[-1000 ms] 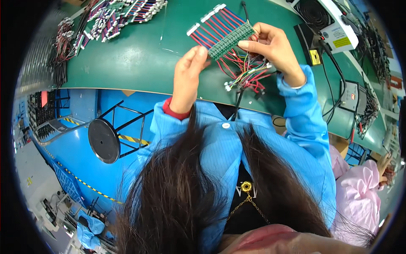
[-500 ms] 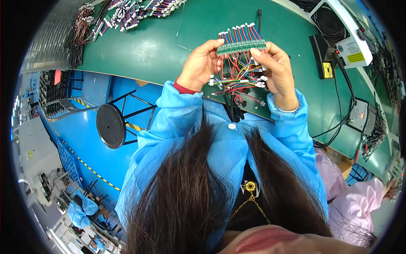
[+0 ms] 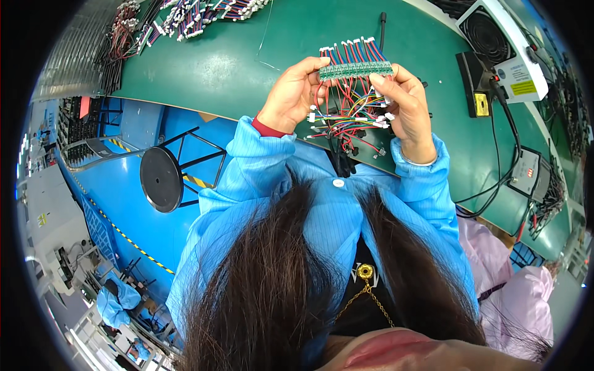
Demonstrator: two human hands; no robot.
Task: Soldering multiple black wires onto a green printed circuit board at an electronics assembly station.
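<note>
The left hand [image 3: 292, 94] pinches the left end of a narrow green circuit strip [image 3: 355, 70], thumb and fingers closed on it, while the right hand [image 3: 403, 105] is clamped on the strip's right end, its thumb lying across the front face. Both hands hold the strip raised above the green bench [image 3: 235, 68], roughly level and near the bench's front edge. A row of short red and blue wires with white plugs [image 3: 346, 51] stands up from the strip's top edge, and a tangle of red, black, yellow and blue wires [image 3: 349, 120] hangs below it between the two palms, ending in small white connectors. Both forearms wear light blue sleeves [image 3: 260, 170], with a red cuff showing at the left wrist. At the far left of the bench lie heaps of similar wire harnesses [image 3: 185, 12]. To the right of the hands stands a white box with a round fan grille [image 3: 501, 43], beside a flat black device [image 3: 473, 80] with a yellow label, and black cables trail across the bench toward its right edge. Below the bench, on the left, a round black stool [image 3: 162, 179] stands on the blue floor [image 3: 124, 210]. A person in a pink garment [image 3: 513, 290] is at the lower right.
</note>
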